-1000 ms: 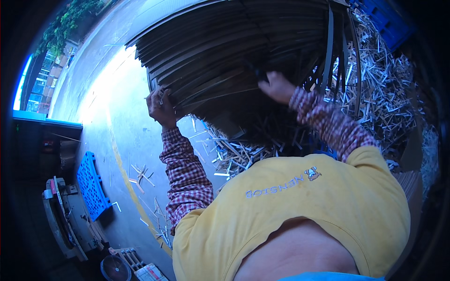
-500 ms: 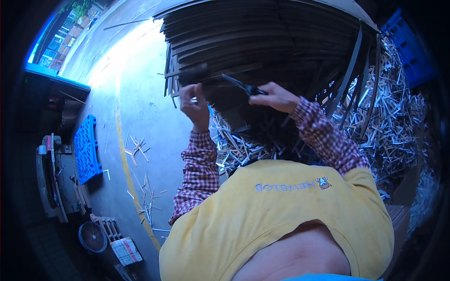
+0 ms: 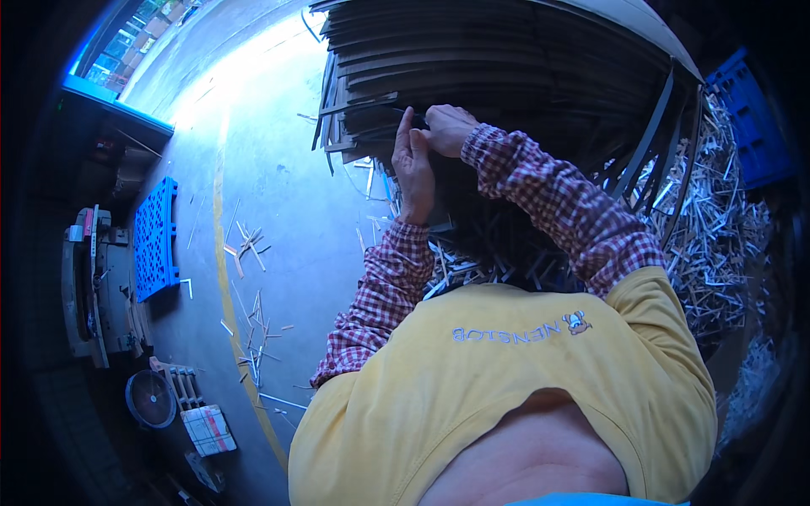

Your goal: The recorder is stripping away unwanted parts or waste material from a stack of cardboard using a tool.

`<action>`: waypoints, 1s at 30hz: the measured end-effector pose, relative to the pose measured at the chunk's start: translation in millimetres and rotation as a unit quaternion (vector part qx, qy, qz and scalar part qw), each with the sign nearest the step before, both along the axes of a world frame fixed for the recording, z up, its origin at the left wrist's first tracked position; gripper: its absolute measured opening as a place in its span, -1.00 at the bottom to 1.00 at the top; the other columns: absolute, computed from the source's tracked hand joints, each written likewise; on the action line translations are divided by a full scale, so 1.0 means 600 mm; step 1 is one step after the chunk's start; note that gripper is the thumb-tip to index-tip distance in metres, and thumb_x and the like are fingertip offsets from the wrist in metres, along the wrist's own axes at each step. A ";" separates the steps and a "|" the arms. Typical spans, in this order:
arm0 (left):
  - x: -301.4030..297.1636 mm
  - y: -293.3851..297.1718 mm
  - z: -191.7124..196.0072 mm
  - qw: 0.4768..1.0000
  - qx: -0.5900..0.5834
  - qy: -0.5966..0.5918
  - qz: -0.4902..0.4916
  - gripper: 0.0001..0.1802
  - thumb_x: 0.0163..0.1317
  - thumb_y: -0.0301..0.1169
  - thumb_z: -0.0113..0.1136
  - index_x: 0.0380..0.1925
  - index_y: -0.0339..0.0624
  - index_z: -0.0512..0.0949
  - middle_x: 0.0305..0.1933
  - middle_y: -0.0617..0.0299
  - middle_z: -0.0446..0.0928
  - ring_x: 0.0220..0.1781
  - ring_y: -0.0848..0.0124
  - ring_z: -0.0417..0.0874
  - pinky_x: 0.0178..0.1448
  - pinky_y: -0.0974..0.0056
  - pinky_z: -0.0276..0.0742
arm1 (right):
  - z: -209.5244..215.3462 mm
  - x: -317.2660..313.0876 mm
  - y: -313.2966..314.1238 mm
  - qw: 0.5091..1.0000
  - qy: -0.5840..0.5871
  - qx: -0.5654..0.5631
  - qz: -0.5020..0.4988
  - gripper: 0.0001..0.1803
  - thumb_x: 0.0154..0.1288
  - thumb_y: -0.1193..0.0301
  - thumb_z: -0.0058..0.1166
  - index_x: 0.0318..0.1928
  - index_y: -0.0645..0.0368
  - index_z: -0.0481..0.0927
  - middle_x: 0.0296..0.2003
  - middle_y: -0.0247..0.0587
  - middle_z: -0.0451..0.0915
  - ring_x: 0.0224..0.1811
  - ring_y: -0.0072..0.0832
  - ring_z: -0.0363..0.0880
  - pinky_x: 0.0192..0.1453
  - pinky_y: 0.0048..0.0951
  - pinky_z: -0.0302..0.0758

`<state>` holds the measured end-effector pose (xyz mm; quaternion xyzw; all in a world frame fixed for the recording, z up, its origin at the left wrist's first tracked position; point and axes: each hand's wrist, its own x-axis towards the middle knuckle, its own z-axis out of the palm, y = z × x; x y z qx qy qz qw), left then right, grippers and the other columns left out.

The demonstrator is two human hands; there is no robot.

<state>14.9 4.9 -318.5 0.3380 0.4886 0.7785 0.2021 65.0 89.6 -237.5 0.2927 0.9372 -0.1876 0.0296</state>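
Note:
A tall stack of dark, thin boards [image 3: 506,59] lies in front of me, its ragged end facing me. My right hand [image 3: 449,126] is curled closed at that end, gripping a thin dark strip [image 3: 419,121] that pokes out toward the left. My left hand [image 3: 413,164] stands upright right beside it, fingers straight and together, fingertips touching the right hand. Its palm faces away, so what it presses on is hidden. Both forearms wear red-checked sleeves under a yellow shirt.
Pale offcut sticks [image 3: 717,228] are heaped at the right and under the stack. A blue plastic pallet [image 3: 154,236] lies on the concrete floor at left, beside a machine [image 3: 89,287]. A yellow floor line [image 3: 221,253], scattered slats [image 3: 249,244] and a blue crate [image 3: 751,118] are also there.
Both hands have come together at the stack's near end; the left moved right and up to meet the right. My view has swung left along the floor.

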 end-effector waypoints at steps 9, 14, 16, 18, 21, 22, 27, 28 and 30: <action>0.019 -0.157 0.003 0.898 -0.085 0.366 0.229 -0.71 0.32 -0.37 -0.14 -0.13 -0.32 0.49 -0.11 0.05 0.48 -0.08 0.29 0.48 -0.05 0.27 0.41 | -0.176 0.121 -0.107 0.949 0.006 -0.304 0.084 -0.53 0.12 0.10 0.09 -0.49 0.36 0.60 -0.59 0.02 0.56 -0.50 -0.40 0.54 -0.31 -0.36 0.44; -0.040 -0.133 -0.050 0.966 -0.175 0.146 0.118 -0.62 0.33 -0.21 -0.12 -0.01 -0.24 0.43 -0.02 0.04 0.45 0.02 0.24 0.48 0.04 0.26 0.41 | -0.134 0.112 -0.017 0.931 0.068 -0.355 0.050 -0.50 0.11 0.03 0.10 -0.48 0.33 0.60 -0.63 -0.20 0.53 -0.56 -0.57 0.46 -0.47 -0.46 0.38; -0.033 -0.104 -0.036 0.988 -0.120 0.089 0.049 -0.56 0.34 -0.16 -0.15 0.06 -0.23 0.37 0.04 0.05 0.41 0.05 0.29 0.46 0.05 0.28 0.41 | -0.108 0.091 0.001 0.935 0.095 -0.341 -0.010 -0.53 0.13 0.05 0.08 -0.48 0.29 0.59 -0.62 -0.28 0.52 -0.56 -0.59 0.46 -0.48 -0.47 0.37; -0.021 -0.068 -0.028 0.979 -0.129 0.145 0.058 -0.52 0.34 -0.11 -0.17 0.10 -0.22 0.33 0.05 0.05 0.40 0.09 0.32 0.42 0.06 0.30 0.39 | -0.132 0.068 0.018 0.929 0.138 -0.342 -0.037 -0.54 0.14 0.05 0.06 -0.48 0.28 0.59 -0.61 -0.31 0.52 -0.56 -0.59 0.45 -0.49 -0.48 0.36; -0.002 -0.042 -0.010 0.990 -0.123 -0.023 -0.060 -0.48 0.36 -0.14 -0.21 0.19 -0.27 0.20 0.11 0.10 0.35 0.11 0.40 0.34 0.13 0.37 0.28 | -0.144 0.043 -0.012 0.885 0.207 -0.407 -0.090 -0.56 0.18 0.07 0.02 -0.45 0.26 0.58 -0.59 -0.35 0.52 -0.57 -0.59 0.44 -0.50 -0.50 0.34; 0.006 -0.045 -0.022 0.990 -0.123 -0.024 -0.057 -0.48 0.36 -0.14 -0.21 0.19 -0.27 0.20 0.11 0.10 0.35 0.11 0.40 0.34 0.13 0.37 0.28 | -0.142 0.037 -0.027 0.847 0.234 -0.463 -0.118 -0.57 0.20 0.08 -0.01 -0.44 0.24 0.58 -0.59 -0.36 0.51 -0.57 -0.59 0.43 -0.51 -0.51 0.33; 0.058 -0.100 -0.051 0.978 -0.200 0.055 -0.007 -0.46 0.35 -0.15 -0.18 0.21 -0.27 0.17 0.18 0.06 0.28 0.12 0.37 0.33 0.21 0.38 0.18 | -0.191 0.088 -0.088 0.920 0.144 -0.363 -0.038 -0.60 0.22 0.22 -0.04 -0.27 0.40 0.54 -0.45 -0.05 0.59 -0.41 -0.47 0.54 -0.37 -0.34 0.43; 0.071 -0.114 -0.102 0.975 -0.223 -0.017 -0.017 -0.44 0.32 -0.17 -0.11 0.23 -0.22 0.15 0.21 0.03 0.26 0.20 0.31 0.29 0.23 0.33 0.18 | -0.254 0.112 -0.127 0.846 0.274 -0.458 0.004 -0.56 0.20 0.19 -0.02 -0.24 0.42 0.54 -0.41 -0.01 0.61 -0.33 -0.39 0.58 -0.27 -0.28 0.44; 0.075 -0.184 -0.195 0.938 -0.304 -0.127 -0.112 -0.42 0.32 -0.06 -0.17 0.27 -0.04 0.08 0.13 0.08 0.30 0.05 0.37 0.40 -0.01 0.33 0.43 | -0.269 0.134 -0.141 0.857 0.202 -0.474 -0.033 -0.65 0.19 0.20 0.05 -0.39 0.29 0.60 -0.62 -0.38 0.46 -0.57 -0.66 0.36 -0.46 -0.59 0.32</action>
